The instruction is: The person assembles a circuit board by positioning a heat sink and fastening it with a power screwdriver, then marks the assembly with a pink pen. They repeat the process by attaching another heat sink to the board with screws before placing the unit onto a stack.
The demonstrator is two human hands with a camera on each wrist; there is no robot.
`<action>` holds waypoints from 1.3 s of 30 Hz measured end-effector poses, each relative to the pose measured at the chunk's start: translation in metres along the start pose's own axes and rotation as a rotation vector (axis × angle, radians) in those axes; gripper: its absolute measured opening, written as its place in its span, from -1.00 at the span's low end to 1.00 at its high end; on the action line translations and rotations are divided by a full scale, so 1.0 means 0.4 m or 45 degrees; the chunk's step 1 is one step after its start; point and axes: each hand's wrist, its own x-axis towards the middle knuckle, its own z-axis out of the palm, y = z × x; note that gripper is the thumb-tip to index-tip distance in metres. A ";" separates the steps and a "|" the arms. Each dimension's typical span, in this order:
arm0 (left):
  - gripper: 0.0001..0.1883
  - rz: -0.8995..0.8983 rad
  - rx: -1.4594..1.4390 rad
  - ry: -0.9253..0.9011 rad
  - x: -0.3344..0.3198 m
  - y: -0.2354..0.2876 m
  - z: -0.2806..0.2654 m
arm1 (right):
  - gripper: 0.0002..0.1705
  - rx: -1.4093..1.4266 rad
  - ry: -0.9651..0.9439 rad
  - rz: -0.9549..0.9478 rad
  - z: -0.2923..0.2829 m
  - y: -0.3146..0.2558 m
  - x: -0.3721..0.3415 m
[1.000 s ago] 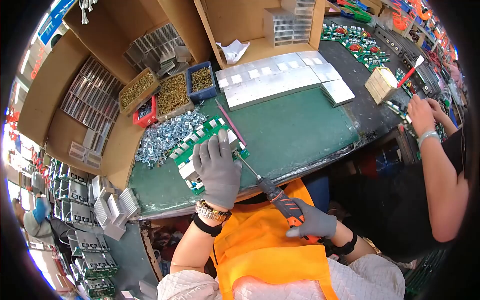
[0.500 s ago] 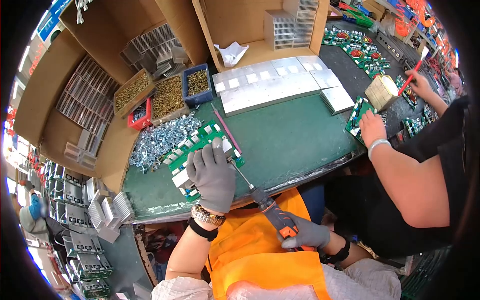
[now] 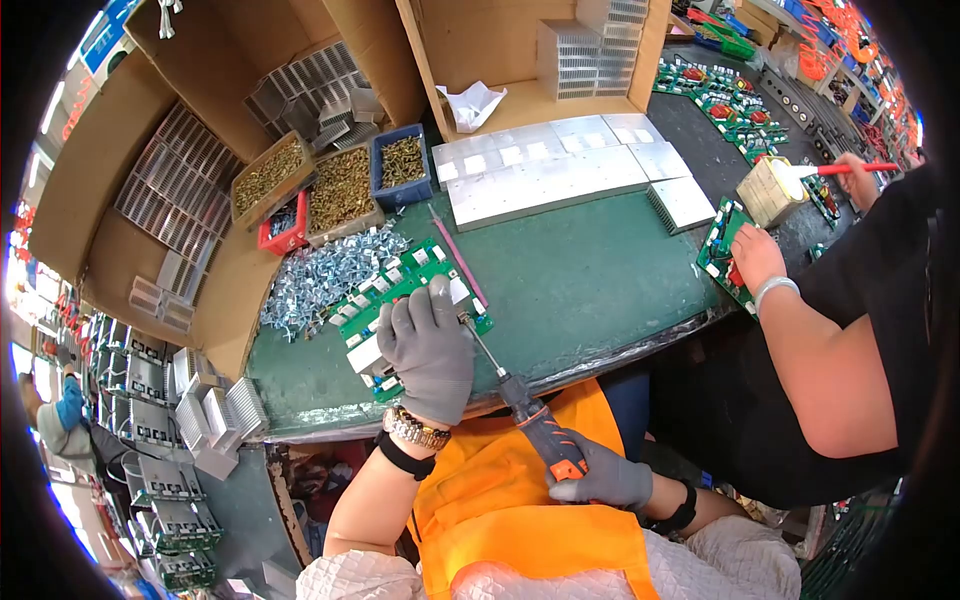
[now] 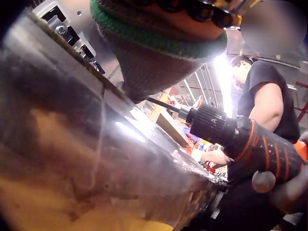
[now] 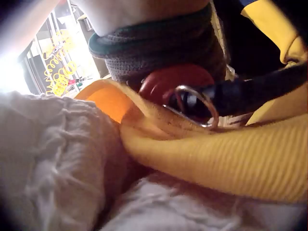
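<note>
A green circuit board [image 3: 420, 262] with white connectors lies on the green mat, beside a heap of small metal clips [image 3: 335, 275]. My gloved left hand [image 3: 428, 350] rests across the board and presses on it, covering its middle. In my gloved right hand [image 3: 605, 474] is a power screwdriver [image 3: 535, 420], gripped by its orange and black handle. Its long bit [image 3: 484, 346] reaches to the board's right edge, close by the left fingers; the left wrist view shows the screwdriver [image 4: 211, 126] too. A pink stick [image 3: 458, 258] lies beyond the board.
Silver heat sinks [image 3: 550, 180] stand in rows behind the mat. Screw bins, one a blue bin [image 3: 402, 185], sit at the back left before cardboard boxes [image 3: 500, 50]. At right, another person's hand [image 3: 757, 255] holds a board near a tub [image 3: 770, 192], with a red-handled brush [image 3: 855, 169].
My hands and screwdriver stay at the board, the view shifting slightly. The other person has brought a board to the mat's right edge and picked up the brush, which now lies level over the tub.
</note>
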 end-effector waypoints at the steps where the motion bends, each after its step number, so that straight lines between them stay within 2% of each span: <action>1: -0.33 -0.001 0.020 0.022 0.001 0.001 0.003 | -0.11 0.042 0.007 -0.018 0.004 -0.004 -0.001; 2: -0.33 -0.002 0.023 0.024 0.001 0.001 0.005 | -0.11 0.040 0.004 -0.018 0.001 -0.005 0.000; 4: -0.37 -0.008 0.028 0.029 0.000 0.001 0.007 | -0.20 0.274 -0.172 -0.016 -0.007 -0.003 0.000; 8: -0.41 -0.015 0.032 0.035 0.002 0.004 0.008 | -0.31 0.243 -0.159 -0.063 0.003 -0.001 0.007; 10: -0.40 -0.023 0.034 0.021 0.001 0.003 0.007 | -0.38 0.270 -0.184 -0.014 -0.001 -0.004 0.003; 14: -0.36 -0.023 0.007 -0.007 0.001 0.002 0.001 | -0.40 0.065 -0.185 0.009 -0.020 -0.009 -0.016; 17: -0.35 -0.036 -0.029 -0.042 0.002 0.009 -0.031 | -0.37 -0.078 -0.070 -0.026 -0.018 0.000 -0.089; 19: -0.35 -0.110 -0.137 -0.179 0.002 0.024 -0.067 | -0.34 0.098 -0.013 -0.070 -0.034 0.023 -0.131; 21: -0.37 -0.102 -0.189 -0.157 -0.008 0.023 -0.090 | -0.27 0.140 -0.082 -0.106 -0.052 0.034 -0.142; 23: -0.42 -0.082 -0.302 -0.146 -0.020 0.018 -0.107 | -0.25 0.263 0.048 -0.134 -0.041 0.021 -0.157; 26: -0.46 -0.062 -0.417 -0.112 -0.061 -0.019 -0.153 | -0.25 0.323 0.018 -0.220 -0.041 0.031 -0.139; 31: -0.56 0.027 -0.440 -0.068 -0.171 -0.124 -0.231 | -0.26 0.257 0.027 -0.187 -0.041 0.021 -0.097; 33: -0.56 -0.149 -0.208 0.022 -0.232 -0.143 -0.274 | -0.25 0.237 0.013 -0.166 -0.042 0.011 -0.088; 34: -0.43 -0.259 -0.243 0.014 -0.256 -0.170 -0.279 | -0.24 0.233 0.019 -0.160 -0.040 0.006 -0.084; 35: -0.43 -0.341 -0.341 0.079 -0.260 -0.192 -0.293 | -0.22 0.229 0.025 -0.154 -0.038 0.006 -0.081; 37: -0.46 -0.890 -0.925 -0.068 -0.331 -0.259 -0.288 | -0.21 0.217 0.017 -0.133 -0.042 0.011 -0.074; 39: -0.60 -1.149 -1.177 -0.054 -0.326 -0.296 -0.329 | -0.19 0.195 0.004 -0.127 -0.051 0.010 -0.060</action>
